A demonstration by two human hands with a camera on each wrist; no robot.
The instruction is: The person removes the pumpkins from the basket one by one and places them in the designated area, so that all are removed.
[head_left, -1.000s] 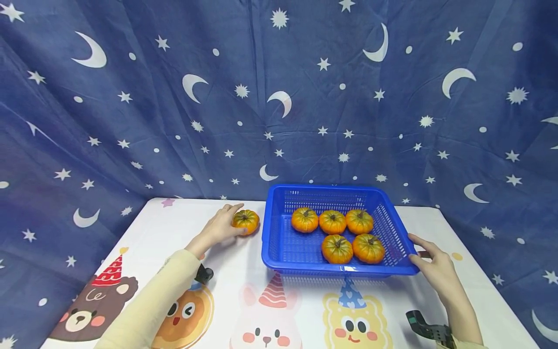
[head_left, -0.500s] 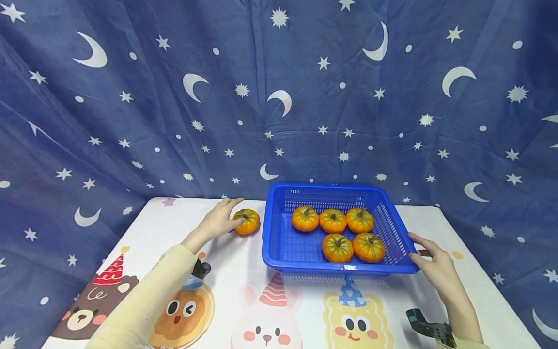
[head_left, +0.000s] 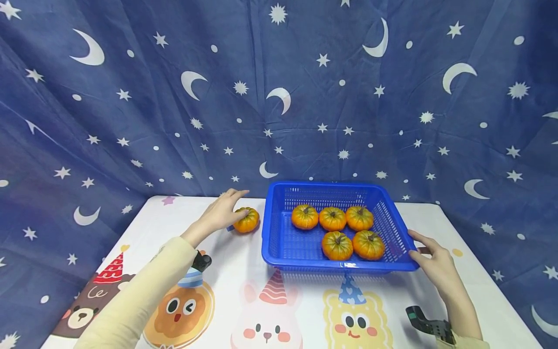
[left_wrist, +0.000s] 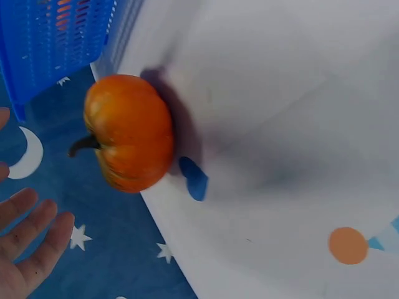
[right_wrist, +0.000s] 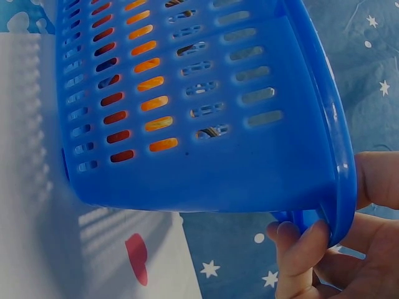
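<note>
A small orange-green pumpkin [head_left: 247,221] sits on the table left of the blue plastic basket [head_left: 340,266]. Over its left side reaches my left hand [head_left: 218,214], fingers extended. In the left wrist view, a gap shows between that hand's fingers [left_wrist: 55,240] and the pumpkin [left_wrist: 132,134]. My right hand [head_left: 439,266] pinches the basket's right rim, its thumb and fingers curled about the edge in the right wrist view, where the basket's slotted wall [right_wrist: 187,180] fills the middle. Several similar pumpkins [head_left: 337,245] lie inside the basket, in two rows.
The white tablecloth [head_left: 222,300] carries printed cartoon animals and party hats. Behind the table hangs a dark blue curtain [head_left: 305,145] with moons and stars, close to the basket's back rim. A black wrist mount [head_left: 429,325] juts out beside the right forearm.
My left hand has loosened from around the pumpkin and risen slightly, its fingers straightening. The pumpkin stays about where it was. The right hand keeps its hold on the basket.
</note>
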